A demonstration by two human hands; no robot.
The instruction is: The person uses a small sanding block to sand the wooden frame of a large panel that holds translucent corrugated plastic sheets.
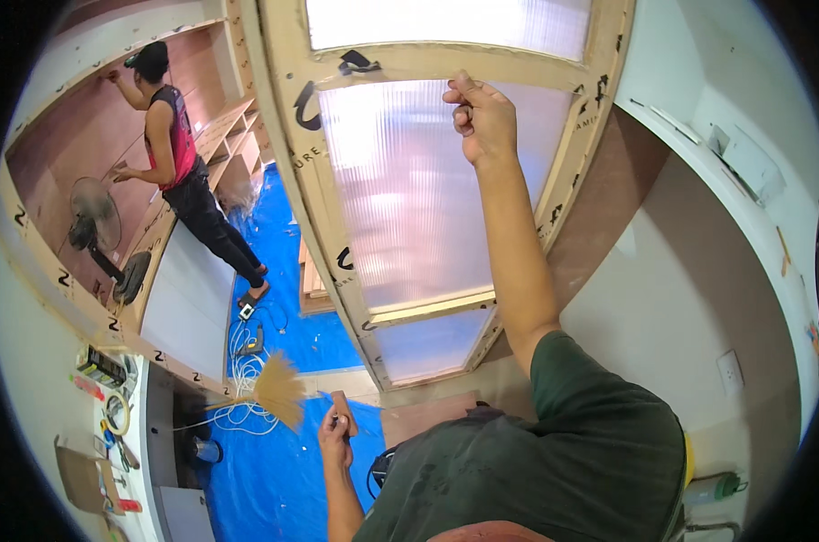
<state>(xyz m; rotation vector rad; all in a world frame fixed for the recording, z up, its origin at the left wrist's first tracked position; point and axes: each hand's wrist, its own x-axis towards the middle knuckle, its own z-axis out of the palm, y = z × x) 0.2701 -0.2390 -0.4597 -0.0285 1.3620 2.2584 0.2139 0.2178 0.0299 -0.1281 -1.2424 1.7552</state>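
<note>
So the big wood-framed door (pixel 325 212) is straight ahead of the person, its long axis running up and down, with a cloudy ribbed panel (pixel 409 199) filling the middle. The right hand (pixel 487 122) is way nearer to it: that arm's stretched up and forward, so the hand sits in front of the panel's upper edge, right of its middle. Those fingers are curled in narrow, tips close together; can't tell if there's anything tiny pinched in there, or if they're actually touching the door. Left hand (pixel 335 440) is down low, left of the door's bottom corner, wrapped around a brown block (pixel 341 404) that points mostly upward with a slight lean left. Below that there's a blue sheet (pixel 274 479) on the floor, and a straw broom (pixel 277 390) just beyond, off to the left.
</note>
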